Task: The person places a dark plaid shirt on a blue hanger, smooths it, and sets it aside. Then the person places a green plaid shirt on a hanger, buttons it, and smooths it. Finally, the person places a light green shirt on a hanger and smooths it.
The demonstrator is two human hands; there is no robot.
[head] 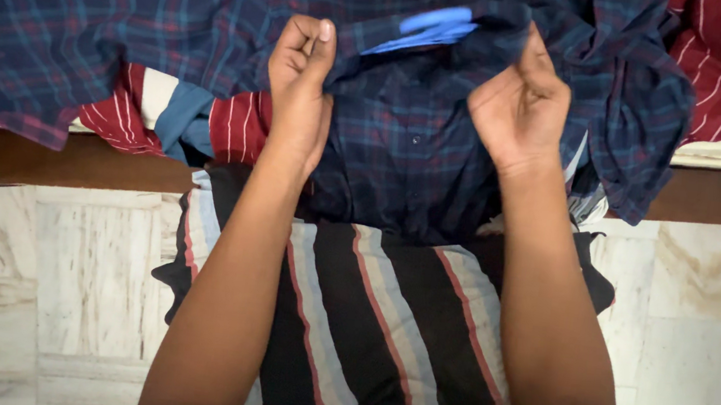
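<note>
- A dark blue and maroon plaid shirt (404,135) is held up over the near edge of a brown wooden ledge (48,162); one sleeve is spread far out to the left, across the pile behind it.
- Behind the sleeve, a red shirt with thin white stripes (121,116) and a grey-blue garment (178,117) are seen lying on the ledge, partly covered.
- The left hand (299,87) is closed, thumb against forefinger, pinching the plaid cloth at the shoulder line just left of the collar.
- A blue hanger (433,25) is visible at the neck opening, between the two hands; how far it sits inside the shirt cannot be told.
- The right hand (520,108) is closed on the cloth at the right of the collar, fingers curled in and hidden by the fabric.
- The right side of the shirt is bunched and hangs down past the ledge.
- Nearer, below the wrists, a black garment with pale and red stripes (383,323) is seen over a marble floor (704,359).
- Judged step: the shoulders are being set about the hanger. An even pull at both shoulders appears to be called for, the right side being the more crumpled.
</note>
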